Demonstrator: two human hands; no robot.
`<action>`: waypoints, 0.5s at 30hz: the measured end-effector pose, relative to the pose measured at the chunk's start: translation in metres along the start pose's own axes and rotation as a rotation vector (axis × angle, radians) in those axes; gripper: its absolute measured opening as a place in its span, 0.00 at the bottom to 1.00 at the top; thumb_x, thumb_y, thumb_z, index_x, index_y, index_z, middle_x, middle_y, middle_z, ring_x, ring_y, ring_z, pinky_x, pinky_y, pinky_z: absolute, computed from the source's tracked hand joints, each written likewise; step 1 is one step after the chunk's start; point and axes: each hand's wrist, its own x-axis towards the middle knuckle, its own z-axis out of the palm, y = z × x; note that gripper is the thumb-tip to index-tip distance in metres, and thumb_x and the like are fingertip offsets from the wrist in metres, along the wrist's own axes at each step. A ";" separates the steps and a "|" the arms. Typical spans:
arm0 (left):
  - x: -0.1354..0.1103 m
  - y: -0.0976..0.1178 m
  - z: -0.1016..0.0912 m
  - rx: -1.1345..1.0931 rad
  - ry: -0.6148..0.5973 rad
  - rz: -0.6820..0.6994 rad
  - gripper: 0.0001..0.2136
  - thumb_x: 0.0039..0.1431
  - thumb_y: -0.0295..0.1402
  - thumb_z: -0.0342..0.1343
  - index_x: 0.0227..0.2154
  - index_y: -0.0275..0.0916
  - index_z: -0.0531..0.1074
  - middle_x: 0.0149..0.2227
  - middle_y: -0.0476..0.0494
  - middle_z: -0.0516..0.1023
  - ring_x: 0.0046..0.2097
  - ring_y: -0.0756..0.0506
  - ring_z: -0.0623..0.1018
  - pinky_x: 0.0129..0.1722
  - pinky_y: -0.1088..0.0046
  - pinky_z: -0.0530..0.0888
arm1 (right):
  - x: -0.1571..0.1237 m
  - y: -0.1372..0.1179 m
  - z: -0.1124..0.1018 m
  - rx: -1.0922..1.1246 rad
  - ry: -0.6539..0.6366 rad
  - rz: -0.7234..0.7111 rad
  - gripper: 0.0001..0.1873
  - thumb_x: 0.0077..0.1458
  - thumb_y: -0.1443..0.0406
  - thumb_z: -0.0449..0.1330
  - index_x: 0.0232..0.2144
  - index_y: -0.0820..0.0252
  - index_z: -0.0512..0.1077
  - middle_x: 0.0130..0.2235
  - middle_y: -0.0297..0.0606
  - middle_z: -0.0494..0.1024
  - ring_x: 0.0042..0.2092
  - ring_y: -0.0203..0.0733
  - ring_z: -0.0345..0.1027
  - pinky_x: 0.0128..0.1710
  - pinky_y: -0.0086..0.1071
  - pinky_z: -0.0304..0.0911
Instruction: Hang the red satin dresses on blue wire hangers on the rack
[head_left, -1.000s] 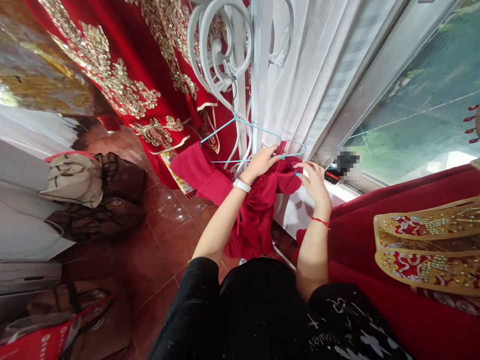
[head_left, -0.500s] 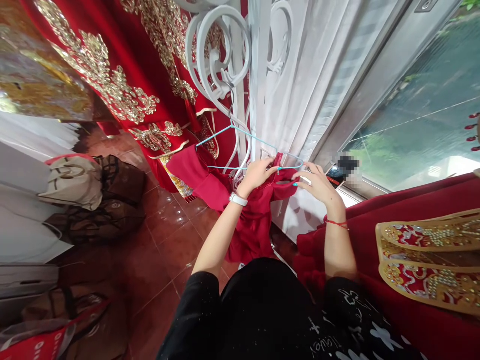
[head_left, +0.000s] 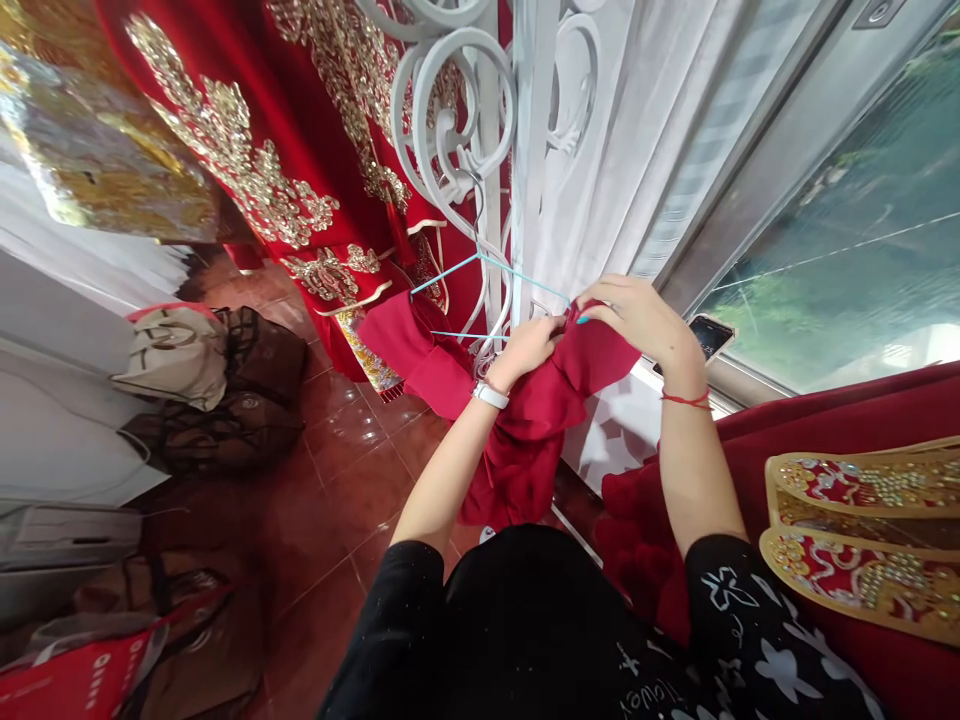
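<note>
A plain red dress [head_left: 517, 440] hangs on a thin light-blue wire hanger [head_left: 450, 272], whose hook is caught in a white scrollwork stand. Both dress shoulders now lie over the hanger's arms; its right end is covered by cloth. My left hand [head_left: 531, 348], with a white watch at the wrist, is closed on the dress near the neckline, fingertips partly hidden. My right hand [head_left: 637, 312], a red string round its wrist, pinches the right shoulder edge of the dress from above, close to the hanger's right arm.
The white scrollwork stand [head_left: 523, 150] rises ahead beside a white curtain [head_left: 637, 130]. Red garments with gold sequins [head_left: 232, 140] hang at left. Bags [head_left: 262, 365] sit on the tiled floor [head_left: 337, 500]. At right are a phone [head_left: 711, 338], a window [head_left: 840, 240] and an embroidered red garment [head_left: 862, 420].
The dress's right shoulder has been drawn over the hanger's right end, which was bare before. My right hand has moved up and inward onto the shoulder edge. The view has shifted slightly.
</note>
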 end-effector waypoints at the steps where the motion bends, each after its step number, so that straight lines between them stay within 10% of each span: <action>1: 0.004 -0.002 -0.001 -0.061 -0.008 0.010 0.12 0.67 0.27 0.50 0.46 0.37 0.78 0.45 0.37 0.83 0.48 0.38 0.81 0.50 0.64 0.74 | 0.009 -0.005 0.004 0.011 -0.017 -0.010 0.12 0.64 0.64 0.53 0.34 0.55 0.77 0.40 0.42 0.78 0.43 0.48 0.72 0.50 0.42 0.66; 5: -0.008 -0.007 0.002 -0.342 0.192 0.048 0.14 0.66 0.27 0.49 0.50 0.36 0.76 0.50 0.37 0.82 0.51 0.42 0.81 0.52 0.67 0.76 | 0.009 -0.004 0.029 0.159 0.181 0.078 0.12 0.62 0.62 0.56 0.46 0.53 0.74 0.48 0.41 0.76 0.48 0.47 0.72 0.54 0.43 0.67; 10: -0.110 -0.036 0.021 -0.358 0.978 -0.339 0.18 0.71 0.37 0.43 0.59 0.41 0.67 0.62 0.35 0.71 0.63 0.40 0.73 0.62 0.58 0.72 | -0.075 0.036 0.090 0.293 0.779 0.548 0.25 0.60 0.59 0.52 0.59 0.54 0.62 0.51 0.46 0.74 0.54 0.48 0.72 0.56 0.46 0.67; 12: -0.151 -0.066 0.025 -0.404 1.249 -0.726 0.24 0.71 0.33 0.36 0.67 0.42 0.54 0.67 0.34 0.62 0.69 0.39 0.65 0.67 0.53 0.66 | -0.107 0.047 0.127 0.413 0.769 0.817 0.26 0.59 0.58 0.48 0.59 0.56 0.61 0.51 0.47 0.75 0.53 0.49 0.73 0.55 0.48 0.69; 15: -0.180 -0.111 0.026 -0.532 1.083 -0.816 0.29 0.68 0.32 0.41 0.70 0.35 0.46 0.68 0.28 0.61 0.74 0.35 0.55 0.71 0.51 0.58 | -0.120 0.046 0.187 0.594 0.461 0.950 0.29 0.55 0.58 0.53 0.59 0.56 0.64 0.57 0.48 0.76 0.59 0.49 0.69 0.60 0.46 0.66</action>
